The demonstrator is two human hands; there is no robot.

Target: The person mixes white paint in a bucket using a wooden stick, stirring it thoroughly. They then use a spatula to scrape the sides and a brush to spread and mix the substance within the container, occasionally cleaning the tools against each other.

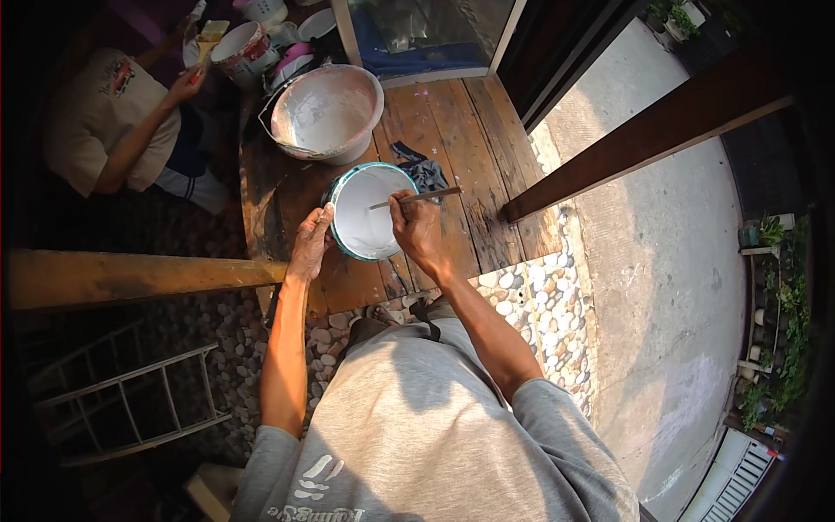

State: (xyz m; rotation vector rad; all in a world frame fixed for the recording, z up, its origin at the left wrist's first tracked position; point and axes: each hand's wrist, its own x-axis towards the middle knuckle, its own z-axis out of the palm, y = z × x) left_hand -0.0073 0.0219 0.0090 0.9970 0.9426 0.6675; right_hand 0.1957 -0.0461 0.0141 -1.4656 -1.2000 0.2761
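A round paint bucket (371,260) with a teal rim stands on the wooden table, white paint (355,213) inside it. My left hand (310,244) grips the bucket's left rim, its fingers closed against the edge. Over the right side of the opening, my right hand (418,231) is closed around a thin flat stick (445,192). The stick's left end reaches the paint; its other end sticks out past the right rim. Just behind the bucket, a crumpled dark cloth (415,162) lies on the boards.
A large paint-stained basin (370,91) with a wire handle stands behind the bucket. At upper left, another person (122,130) holds a wide paintbrush (211,35) near several paint tubs. Wooden posts (644,135) flank the plank table (487,165). A ladder (126,402) is at lower left.
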